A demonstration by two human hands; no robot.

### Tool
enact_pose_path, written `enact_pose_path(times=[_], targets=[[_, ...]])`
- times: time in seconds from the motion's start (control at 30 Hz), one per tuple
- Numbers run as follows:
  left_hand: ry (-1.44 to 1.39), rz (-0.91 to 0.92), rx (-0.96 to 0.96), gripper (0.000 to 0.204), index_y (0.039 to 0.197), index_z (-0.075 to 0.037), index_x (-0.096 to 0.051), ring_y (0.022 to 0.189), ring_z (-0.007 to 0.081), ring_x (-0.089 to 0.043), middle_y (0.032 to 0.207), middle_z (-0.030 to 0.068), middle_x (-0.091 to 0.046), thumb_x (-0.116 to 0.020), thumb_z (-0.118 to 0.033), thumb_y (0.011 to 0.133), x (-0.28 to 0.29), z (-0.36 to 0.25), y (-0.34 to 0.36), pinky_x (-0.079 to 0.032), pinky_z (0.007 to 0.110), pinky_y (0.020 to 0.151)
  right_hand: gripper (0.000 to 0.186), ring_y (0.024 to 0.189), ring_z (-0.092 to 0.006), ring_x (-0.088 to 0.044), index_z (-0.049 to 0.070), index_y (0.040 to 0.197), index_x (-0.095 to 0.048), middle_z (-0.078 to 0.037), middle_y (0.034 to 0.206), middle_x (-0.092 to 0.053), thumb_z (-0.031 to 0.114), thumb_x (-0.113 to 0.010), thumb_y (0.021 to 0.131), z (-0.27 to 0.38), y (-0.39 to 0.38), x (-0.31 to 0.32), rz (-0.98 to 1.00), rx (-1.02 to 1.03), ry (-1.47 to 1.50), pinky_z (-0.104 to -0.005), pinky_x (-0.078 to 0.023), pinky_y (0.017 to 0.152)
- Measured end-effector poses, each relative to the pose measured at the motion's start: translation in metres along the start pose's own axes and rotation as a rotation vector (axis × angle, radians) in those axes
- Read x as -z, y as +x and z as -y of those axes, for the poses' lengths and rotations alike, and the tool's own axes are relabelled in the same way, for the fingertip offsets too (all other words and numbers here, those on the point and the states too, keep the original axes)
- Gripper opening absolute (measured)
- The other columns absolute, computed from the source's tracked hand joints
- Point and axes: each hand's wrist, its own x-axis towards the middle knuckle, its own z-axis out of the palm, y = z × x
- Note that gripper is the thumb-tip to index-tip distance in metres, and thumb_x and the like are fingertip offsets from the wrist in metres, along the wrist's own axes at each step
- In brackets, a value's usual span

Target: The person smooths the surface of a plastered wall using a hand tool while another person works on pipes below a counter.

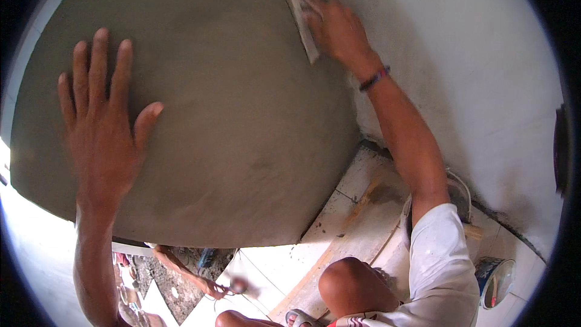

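Wet grey plaster (230,121) covers the wall in front of me. My left hand (103,109) is on its left side, palm toward the plaster, fingers stretched and spread, with nothing in it. Whether the palm presses on the surface I cannot tell. My right hand (342,33) grips a pale, narrow plastering float (301,15) near the upper right corner, where the plaster meets the white side wall (472,54). The float's long edge is tilted, its face toward the plaster. My right fingers are slightly blurred, and their grip is partly hidden.
Below are pale floor tiles (278,266) and a dusty plank (345,236). A bucket (463,197) stands partly behind my right arm, with a paint can (496,281) farther right. At the lower left, another person's hand (209,287) holds a blurred tool beside rubble (172,278).
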Motion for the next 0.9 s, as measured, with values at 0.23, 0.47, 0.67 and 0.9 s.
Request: enact_pose_path(times=[0.23, 0.47, 0.67, 0.9], targets=[[-0.103, 0.056, -0.084, 0.075, 0.147, -0.018, -0.037, 0.148, 0.0269, -0.014, 0.158, 0.0071, -0.022, -0.049, -0.062, 0.087, -0.012, -0.098, 0.061, -0.013, 0.052, 0.119, 0.047, 0.092, -0.0403, -0.062, 0.016, 0.141, -0.047, -0.026, 0.104, -0.059, 0.023, -0.056, 0.095, -0.068, -0.173, -0.073, 0.174, -0.228, 0.076, -0.0465, -0.052, 0.08], [-0.188, 0.079, -0.144, 0.073, 0.151, -0.018, -0.029, 0.147, 0.0299, -0.013, 0.159, 0.0089, -0.018, -0.039, -0.06, 0.093, -0.034, -0.144, 0.081, -0.013, 0.053, 0.119, 0.048, 0.101, -0.0471, -0.059, 0.014, 0.141, -0.046, -0.029, 0.115, -0.057, 0.022, -0.056, 0.095, -0.119, -0.288, -0.119, 0.206, -0.31, 0.212, -0.0494, -0.049, 0.088], [-0.143, 0.066, -0.144, 0.07, 0.15, -0.018, -0.032, 0.147, 0.0299, -0.015, 0.158, 0.0086, -0.021, -0.033, -0.062, 0.095, -0.042, -0.141, 0.073, -0.013, 0.053, 0.119, 0.046, 0.103, -0.0452, -0.057, 0.012, 0.139, -0.048, -0.027, 0.119, -0.057, 0.025, -0.055, 0.095, -0.04, -0.114, -0.018, 0.023, -0.081, 0.348, -0.0482, -0.048, 0.089], [-0.216, 0.112, -0.136, 0.073, 0.149, -0.018, -0.034, 0.147, 0.0298, -0.015, 0.158, 0.0088, -0.021, -0.044, -0.061, 0.091, -0.032, -0.128, 0.044, -0.013, 0.052, 0.119, 0.044, 0.1, -0.0422, -0.058, 0.009, 0.134, -0.053, -0.025, 0.113, -0.06, 0.026, -0.056, 0.094, -0.023, -0.042, -0.032, -0.076, 0.023, 0.241, -0.0469, -0.047, 0.089]])
